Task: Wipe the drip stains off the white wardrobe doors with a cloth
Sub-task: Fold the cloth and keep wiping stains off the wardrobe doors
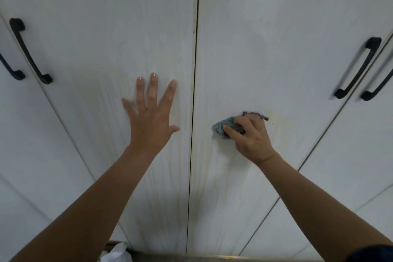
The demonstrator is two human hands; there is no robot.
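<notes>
Two white wardrobe doors fill the view, the left door (102,49) and the right door (276,38), split by a dark vertical gap. Faint yellowish drip streaks (217,193) run down the lower parts of both doors. My left hand (151,117) lies flat on the left door with fingers spread and holds nothing. A bunched grey-blue cloth (223,128) is pressed against the right door under my right hand (251,136). A frayed end of the cloth sticks out above the knuckles.
Black bar handles sit at both sides: one on the left door (29,51), one on the right door (359,68), and others on the neighbouring doors. A white plastic bag (116,253) and a dark floor edge show at the bottom.
</notes>
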